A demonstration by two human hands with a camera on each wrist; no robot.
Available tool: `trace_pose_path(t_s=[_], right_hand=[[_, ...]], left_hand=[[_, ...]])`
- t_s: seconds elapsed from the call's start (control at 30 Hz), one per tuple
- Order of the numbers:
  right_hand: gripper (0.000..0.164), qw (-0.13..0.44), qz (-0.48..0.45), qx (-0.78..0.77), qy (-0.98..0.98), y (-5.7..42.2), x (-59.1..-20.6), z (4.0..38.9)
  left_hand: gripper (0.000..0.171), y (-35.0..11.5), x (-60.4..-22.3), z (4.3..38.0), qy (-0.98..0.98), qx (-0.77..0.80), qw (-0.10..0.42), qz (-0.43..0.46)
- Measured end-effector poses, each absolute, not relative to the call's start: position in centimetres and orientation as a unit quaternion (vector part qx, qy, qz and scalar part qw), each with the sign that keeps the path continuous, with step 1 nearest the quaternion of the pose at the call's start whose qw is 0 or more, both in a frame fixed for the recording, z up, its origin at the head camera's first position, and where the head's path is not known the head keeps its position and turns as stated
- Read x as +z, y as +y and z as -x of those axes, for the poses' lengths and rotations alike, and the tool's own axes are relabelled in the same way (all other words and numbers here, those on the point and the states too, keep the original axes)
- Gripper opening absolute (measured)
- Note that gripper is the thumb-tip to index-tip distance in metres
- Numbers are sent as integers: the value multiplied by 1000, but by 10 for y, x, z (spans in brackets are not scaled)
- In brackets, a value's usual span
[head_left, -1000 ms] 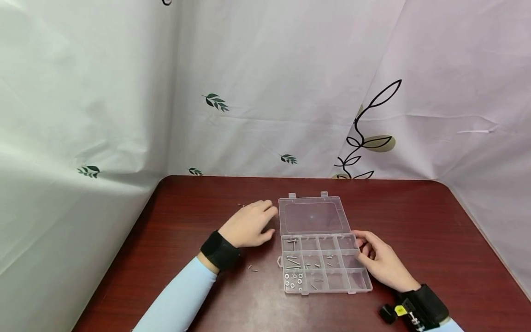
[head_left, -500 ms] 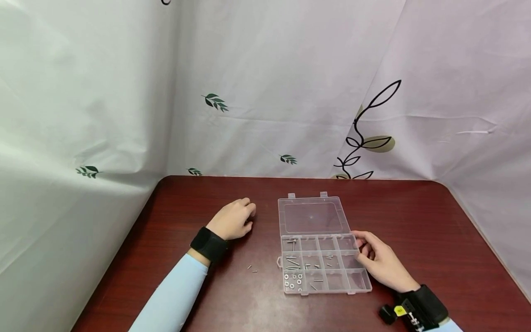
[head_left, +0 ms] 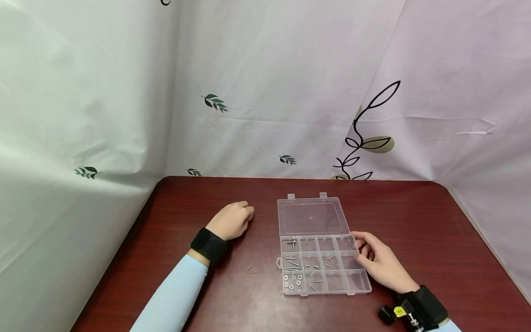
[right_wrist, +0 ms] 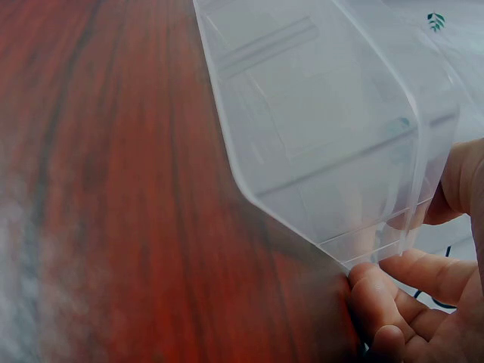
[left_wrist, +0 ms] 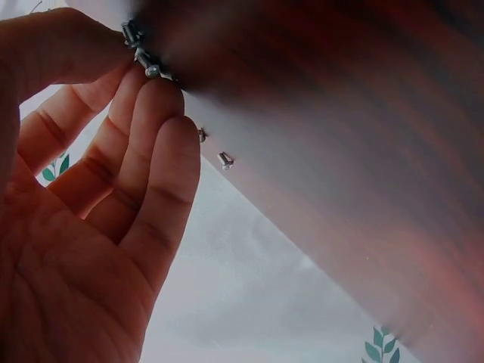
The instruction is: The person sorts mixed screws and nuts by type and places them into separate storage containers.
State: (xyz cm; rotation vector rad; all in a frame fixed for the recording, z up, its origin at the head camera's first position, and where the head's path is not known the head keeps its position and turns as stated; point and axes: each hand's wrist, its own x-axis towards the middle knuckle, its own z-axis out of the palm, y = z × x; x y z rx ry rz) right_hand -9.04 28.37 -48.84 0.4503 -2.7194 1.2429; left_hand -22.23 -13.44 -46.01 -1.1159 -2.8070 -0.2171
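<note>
In the head view, a clear plastic compartment box (head_left: pixel 327 293) lies with its lid (head_left: pixel 311 219) folded back. My right hand (head_left: pixel 382 263) holds the box's right side, with thumb and fingers at its corner in the right wrist view. My left hand (head_left: pixel 230 221) is low over the table, left of the box, fingers curled. The left wrist view shows its thumb and fingertips together at a small metal screw (left_wrist: pixel 131 33), which they pinch. Another screw (left_wrist: pixel 149 66) lies right by the fingertips, and a further screw (left_wrist: pixel 225 160) lies beyond them near the table edge.
Inside the box, screws (head_left: pixel 292 268) and white-looking rings (head_left: pixel 291 287) occupy several compartments. Two small metal pieces, one a thin pin-like piece (head_left: pixel 254 272), lie on the dark red table (head_left: pixel 415 216) left of the box. A leaf-printed white curtain (head_left: pixel 257 83) hangs behind the table.
My left hand has moved left, away from the box, and its thumb and fingers have come together. My right hand has stayed at the box's side.
</note>
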Motion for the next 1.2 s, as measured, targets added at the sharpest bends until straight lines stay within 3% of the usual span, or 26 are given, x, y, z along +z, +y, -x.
trace_pose_path(t_s=[1.2], right_hand=[[49,52,-148,412,-897,283,-485,89]], left_hand=[[18,-143,-455,221,-932,-77,28,352]])
